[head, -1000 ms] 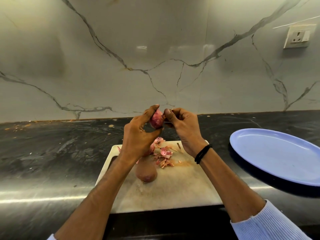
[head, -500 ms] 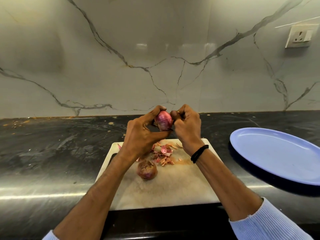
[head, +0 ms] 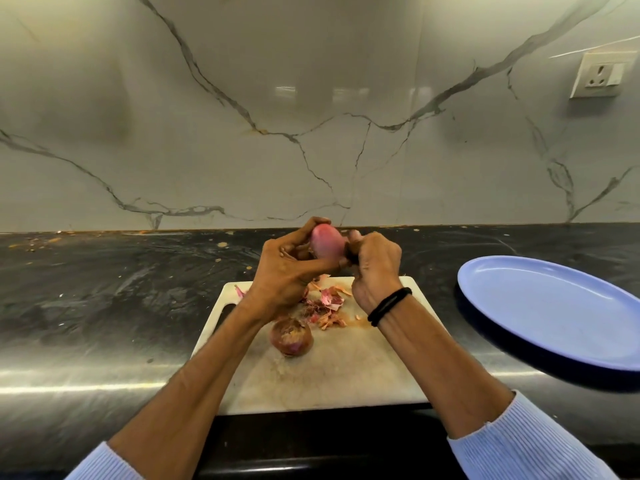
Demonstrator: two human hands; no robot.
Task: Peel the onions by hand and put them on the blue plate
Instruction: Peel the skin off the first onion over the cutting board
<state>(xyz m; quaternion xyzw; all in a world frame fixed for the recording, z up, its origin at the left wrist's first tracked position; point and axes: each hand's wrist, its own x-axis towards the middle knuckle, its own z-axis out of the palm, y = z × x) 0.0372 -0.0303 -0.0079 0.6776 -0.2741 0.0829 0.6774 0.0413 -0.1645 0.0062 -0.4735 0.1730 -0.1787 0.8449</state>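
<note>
A pink-red onion [head: 327, 244] is held up above the far end of the white cutting board [head: 346, 375]. My left hand [head: 289, 271] grips it between thumb and fingers. My right hand [head: 375, 268] pinches the onion's right end, fingers curled. A second onion [head: 291, 337], still in brown skin, lies on the board under my left wrist. Loose pink and orange peels [head: 327, 306] are heaped on the board behind it. The blue plate [head: 554, 313] sits to the right on the counter with nothing on it.
The black counter [head: 104, 299] runs left and right with crumbs along the back. A marble wall stands behind, with a power socket [head: 597, 76] at the upper right. The counter's front edge is just below the board.
The onion in my hands has been turned and now shows a smooth pink side. Both hands shifted slightly right and stayed on it. The second onion has not moved.
</note>
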